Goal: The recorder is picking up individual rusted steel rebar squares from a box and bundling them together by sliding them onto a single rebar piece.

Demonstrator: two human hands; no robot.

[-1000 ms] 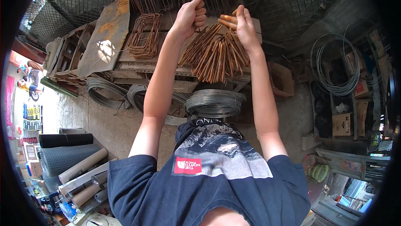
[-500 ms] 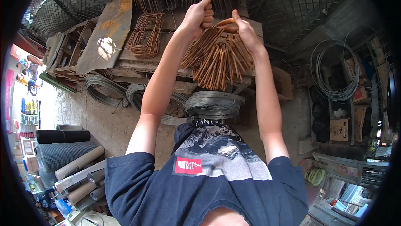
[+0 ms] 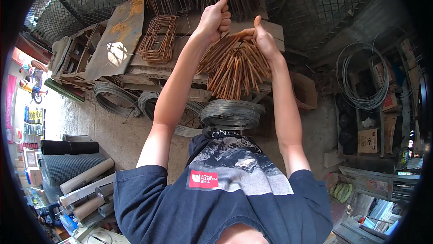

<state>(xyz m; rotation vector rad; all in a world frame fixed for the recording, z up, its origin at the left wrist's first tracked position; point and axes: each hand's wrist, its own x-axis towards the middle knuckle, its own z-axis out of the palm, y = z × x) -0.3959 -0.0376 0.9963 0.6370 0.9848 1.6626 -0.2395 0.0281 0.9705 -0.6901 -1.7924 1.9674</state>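
Fanning out just below and between the left grip (image 3: 214, 20) and the right grip (image 3: 265, 41), the bundle of rusty steel stirrups (image 3: 237, 70) sits at the front edge of the counter (image 3: 183, 41). The left grip is curled into a fist, thumb up, beside the bundle's top end; whether it encloses any bar, I cannot tell. The right grip is wider, thumb raised, its fingers lying across that top end. The bundle looks heavy and stiff, likely rough rather than slippery, hardly fragile, though its ends could splay; the gathered top seems the best hold, taken from both sides. Left of the left grip lies a stack of rectangular stirrups (image 3: 153, 57).
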